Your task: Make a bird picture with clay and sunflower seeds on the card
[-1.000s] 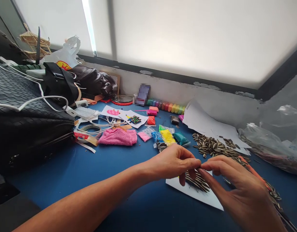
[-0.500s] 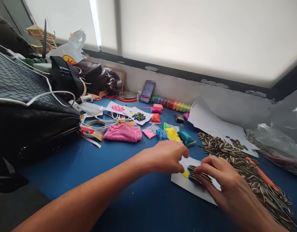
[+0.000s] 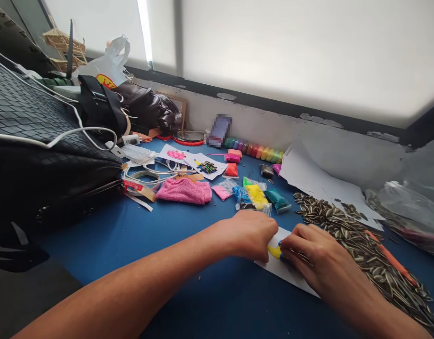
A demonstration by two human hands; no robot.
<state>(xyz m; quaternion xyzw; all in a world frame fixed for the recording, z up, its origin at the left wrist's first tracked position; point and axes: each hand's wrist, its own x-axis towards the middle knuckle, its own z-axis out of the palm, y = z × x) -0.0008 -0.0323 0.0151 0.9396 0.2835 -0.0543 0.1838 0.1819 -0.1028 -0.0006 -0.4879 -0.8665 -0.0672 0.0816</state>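
On the blue table in front of me lies a white sheet of paper [image 3: 291, 277]. It bears a shape of yellow clay [image 3: 274, 252] with a bit of blue next to it and striped sunflower seeds to the right. My right hand [image 3: 317, 252] covers most of the seeds, its fingers bent and drawn together at the blue edge. Whatever sits between those fingertips is hidden. At the paper's left edge, beside the yellow clay, my left hand [image 3: 254, 235] is closed with the fingers curled under. I cannot see what its fingertips hold.
A heap of sunflower seeds [image 3: 347, 235] with an orange tool [image 3: 391, 259] spreads at right. Beyond my hands lie clay packets, yellow [image 3: 256, 195] and teal [image 3: 277, 200]. Left are a pink cloth [image 3: 185, 190] and a black bag [image 3: 54, 179]. A finished-looking seed piece [image 3: 207, 166] lies farther back.
My left hand's fingers have gone from parted to curled closed by the yellow clay. My right hand has shifted over the seeds, hiding more of them. The view has swung slightly.
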